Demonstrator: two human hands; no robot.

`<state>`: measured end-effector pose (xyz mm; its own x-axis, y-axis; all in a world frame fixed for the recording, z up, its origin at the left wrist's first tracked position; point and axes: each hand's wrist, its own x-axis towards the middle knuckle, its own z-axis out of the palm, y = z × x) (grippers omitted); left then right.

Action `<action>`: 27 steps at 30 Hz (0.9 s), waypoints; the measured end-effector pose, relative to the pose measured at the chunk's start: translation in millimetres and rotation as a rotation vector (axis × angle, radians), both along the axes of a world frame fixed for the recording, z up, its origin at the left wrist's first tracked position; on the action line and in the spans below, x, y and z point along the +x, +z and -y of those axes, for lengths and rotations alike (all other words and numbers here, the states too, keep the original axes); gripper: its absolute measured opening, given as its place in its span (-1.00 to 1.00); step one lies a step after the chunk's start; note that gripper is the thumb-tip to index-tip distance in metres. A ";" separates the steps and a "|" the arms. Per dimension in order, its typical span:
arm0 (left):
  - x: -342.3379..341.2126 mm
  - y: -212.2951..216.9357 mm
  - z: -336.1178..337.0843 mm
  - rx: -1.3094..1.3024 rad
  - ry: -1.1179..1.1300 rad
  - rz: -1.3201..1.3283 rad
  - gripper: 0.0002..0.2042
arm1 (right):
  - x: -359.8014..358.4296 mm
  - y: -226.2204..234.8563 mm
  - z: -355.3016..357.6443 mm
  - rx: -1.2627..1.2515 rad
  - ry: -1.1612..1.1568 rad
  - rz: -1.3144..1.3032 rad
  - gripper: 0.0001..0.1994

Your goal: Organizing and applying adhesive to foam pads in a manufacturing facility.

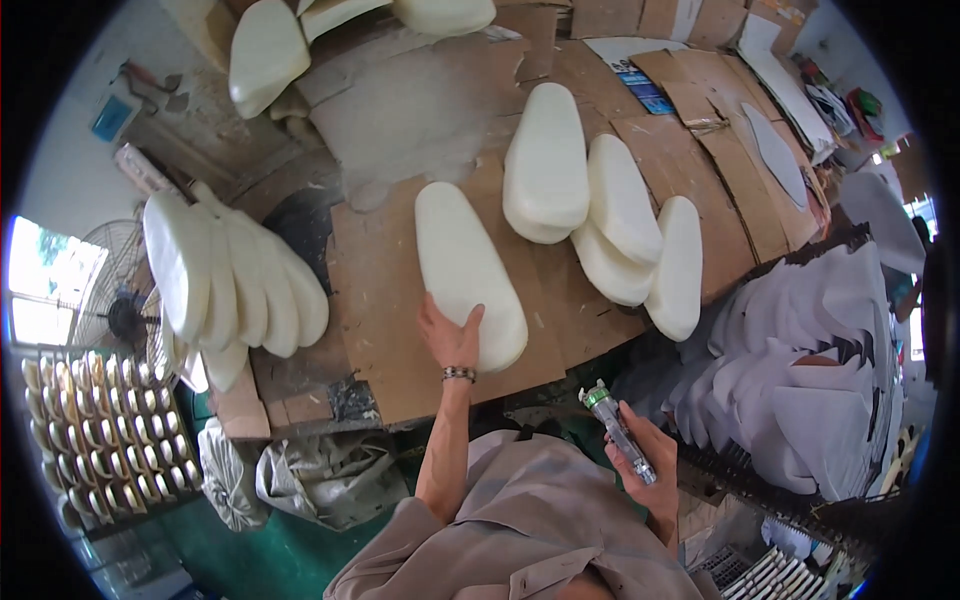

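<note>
One long cream foam pad (pixel 465 245), narrower at its far end, lies on the cardboard-covered table in front of me. My left hand (pixel 450 338) grips its near left edge, with the thumb on top and the fingers along the side. My right hand (pixel 645 455) is off the table's front edge, closed around a handheld clipper-like tool (pixel 618 430) with a clear body and a green head. The tool's head points up and left, apart from the pad. Right of the pad, more foam pads (pixel 546 165) lie, some stacked and overlapping.
Cardboard sheets (pixel 385 375) cover the table. A leaning row of foam pads (pixel 235 275) stands at the left, by a fan (pixel 120 315). More pads (pixel 268 60) lie at the far edge. Grey sheet pieces (pixel 800 400) are piled at the right. Below the table sit grey sacks (pixel 325 475).
</note>
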<state>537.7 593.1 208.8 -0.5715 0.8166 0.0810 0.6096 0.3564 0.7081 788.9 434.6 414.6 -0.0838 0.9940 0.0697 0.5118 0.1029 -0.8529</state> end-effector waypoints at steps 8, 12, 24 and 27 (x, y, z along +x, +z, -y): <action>-34.7 -115.6 65.9 -0.002 -0.050 1.191 -0.22 | 3.0 -3.7 12.0 0.042 0.161 0.008 -0.44; -42.5 -143.1 110.6 0.064 -0.037 1.088 -0.21 | 6.8 -0.8 30.2 0.047 0.185 0.006 -0.38; -42.9 -134.7 108.8 0.002 -0.068 1.025 -0.20 | 24.5 10.1 71.4 0.074 0.243 -0.029 -0.44; -48.1 -140.1 113.3 0.057 -0.076 1.014 -0.20 | 24.6 9.9 78.5 0.106 0.196 -0.008 -0.41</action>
<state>489.6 479.7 68.7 -0.3390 0.8637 -0.3730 -0.2679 0.2915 0.9183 813.5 356.2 424.6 -0.2735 0.9459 0.1743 0.4662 0.2889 -0.8362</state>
